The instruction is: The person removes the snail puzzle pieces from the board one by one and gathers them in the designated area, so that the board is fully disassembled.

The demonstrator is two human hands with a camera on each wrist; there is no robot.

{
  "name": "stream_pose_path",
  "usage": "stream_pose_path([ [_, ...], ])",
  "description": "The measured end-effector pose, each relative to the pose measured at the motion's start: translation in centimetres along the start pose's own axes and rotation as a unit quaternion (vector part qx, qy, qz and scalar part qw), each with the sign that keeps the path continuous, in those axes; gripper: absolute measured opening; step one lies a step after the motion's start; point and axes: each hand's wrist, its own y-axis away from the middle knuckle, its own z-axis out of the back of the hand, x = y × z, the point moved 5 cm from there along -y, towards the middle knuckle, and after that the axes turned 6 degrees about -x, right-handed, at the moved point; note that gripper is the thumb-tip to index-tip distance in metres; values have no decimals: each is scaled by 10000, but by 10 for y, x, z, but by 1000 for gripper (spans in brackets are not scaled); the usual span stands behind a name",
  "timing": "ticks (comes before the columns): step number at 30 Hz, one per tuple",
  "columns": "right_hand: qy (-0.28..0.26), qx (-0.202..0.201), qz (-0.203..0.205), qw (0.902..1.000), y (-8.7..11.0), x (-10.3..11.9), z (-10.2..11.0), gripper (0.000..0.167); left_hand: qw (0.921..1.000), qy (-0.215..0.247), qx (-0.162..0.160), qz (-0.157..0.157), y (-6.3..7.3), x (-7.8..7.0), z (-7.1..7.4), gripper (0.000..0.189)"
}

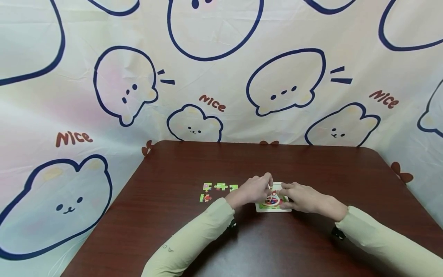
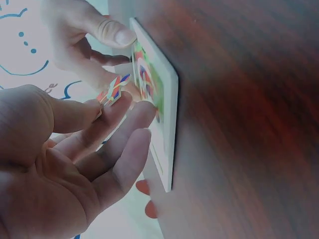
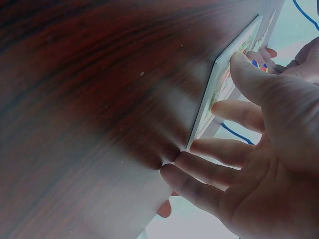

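A flat jigsaw board (image 1: 273, 210) with a pale border and a colourful picture lies on the table between both hands. My left hand (image 1: 254, 189) is above its left side. In the left wrist view, its thumb and forefinger pinch a small jigsaw piece (image 2: 115, 90) in red, blue and pale green, tilted above the board. My right hand (image 1: 306, 197) rests at the board's right side. Its thumb lies over the board and its fingers (image 3: 214, 167) are extended, some touching the edge and the tabletop. Both hands cover part of the picture.
Several loose jigsaw pieces, among them a green one (image 1: 220, 186) and a red-and-green one (image 1: 205, 198), lie left of the board on the dark brown table (image 1: 194, 165). A patterned cloth (image 1: 228, 77) hangs behind the table and along its sides.
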Motion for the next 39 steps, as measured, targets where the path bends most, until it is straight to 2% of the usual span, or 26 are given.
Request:
stream_pose_path([
  [6,44,-46,56,10000,1,1,1,42,9995,279,132,-52,3,5,6,16],
  [16,-15,129,-137,9998,0,0,-1,46,9988,413,64,-258,12,24,29,7],
  [24,20,117,-146,9998,0,1,0,47,9986,493,166,-65,24,42,45,5],
  [34,21,93,-136,9999,1,1,-2,48,9981,504,357,62,35,69,56,6],
  [39,22,61,-147,9999,1,0,-1,47,9960,713,491,212,41,80,61,6],
])
